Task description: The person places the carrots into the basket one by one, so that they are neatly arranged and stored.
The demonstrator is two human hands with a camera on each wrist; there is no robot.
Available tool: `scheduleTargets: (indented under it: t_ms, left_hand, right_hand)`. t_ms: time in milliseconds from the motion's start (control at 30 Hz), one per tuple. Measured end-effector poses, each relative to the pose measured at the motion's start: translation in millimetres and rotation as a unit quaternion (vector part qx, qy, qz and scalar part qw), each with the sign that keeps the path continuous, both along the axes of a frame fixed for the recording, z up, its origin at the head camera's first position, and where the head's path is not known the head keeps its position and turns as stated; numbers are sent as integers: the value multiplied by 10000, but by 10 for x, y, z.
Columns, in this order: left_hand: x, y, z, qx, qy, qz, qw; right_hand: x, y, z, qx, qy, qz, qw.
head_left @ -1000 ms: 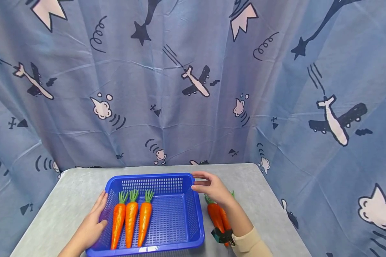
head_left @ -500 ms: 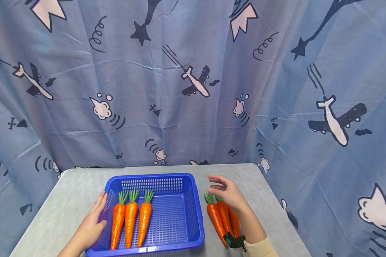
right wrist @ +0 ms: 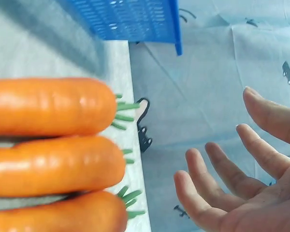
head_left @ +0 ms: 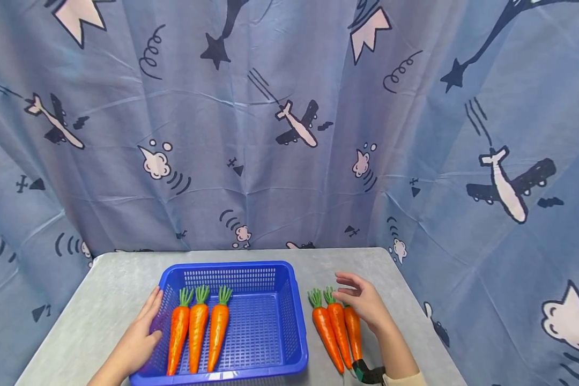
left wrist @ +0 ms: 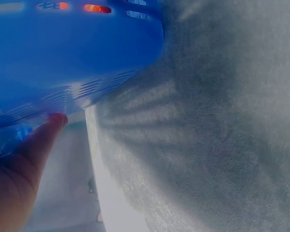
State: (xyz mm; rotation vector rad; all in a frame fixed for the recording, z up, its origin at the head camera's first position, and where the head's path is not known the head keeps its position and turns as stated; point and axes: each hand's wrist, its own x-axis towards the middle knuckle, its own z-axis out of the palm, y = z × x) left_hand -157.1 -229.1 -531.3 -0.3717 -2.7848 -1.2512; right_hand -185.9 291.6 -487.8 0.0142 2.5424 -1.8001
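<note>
A blue plastic basket (head_left: 255,321) stands on the table, and three orange carrots with green tops (head_left: 198,332) lie side by side in its left half. My left hand (head_left: 137,340) rests against the basket's left wall with its fingers extended; in the left wrist view the thumb (left wrist: 26,164) touches the slotted side. To the right of the basket, three more carrots (head_left: 338,327) lie together on the table. Over the rightmost one hovers my right hand (head_left: 364,300), fingers loosely bent and holding nothing. It hides part of that carrot's green top. The right wrist view shows the hand (right wrist: 246,188) apart from the carrots (right wrist: 53,164).
The light grey table (head_left: 111,279) has its back edge at a blue curtain (head_left: 270,187) printed with planes and stars. More curtain hangs close along the right side. A dark strap (head_left: 369,372) is on the right wrist.
My right hand has left the basket's right rim and moved right, over the loose carrots, uncovering more of them. The left hand and the basket stay in place.
</note>
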Motion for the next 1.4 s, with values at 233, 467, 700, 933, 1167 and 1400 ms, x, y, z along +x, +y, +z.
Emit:
scheduleTargets:
  t_ms: [233, 467, 700, 933, 1167, 1400]
  left_hand:
    - [-11, 7, -3, -40, 63, -2, 10000]
    - [-8, -2, 7, 8, -38, -10, 10000]
    - [-14, -5, 16, -12, -105, -8, 9999]
    - [-19, 0, 17, -126, -151, -7, 9998]
    - [-16, 8, 31, -141, -215, -4, 9997]
    - [-10, 11, 35, -117, -111, 5, 9999]
  right_hand:
    - [37, 139, -136, 92, -57, -259, 9996]
    - [79, 245, -243, 637, -308, -617, 9956]
    - [63, 326, -395, 934, -616, -716, 9911]
    - [52, 370, -534, 836, -1040, -614, 9892]
    - [45, 374, -614, 733, -1388, -545, 9861]
    - [33, 365, -618, 902, -1451, -456, 9842]
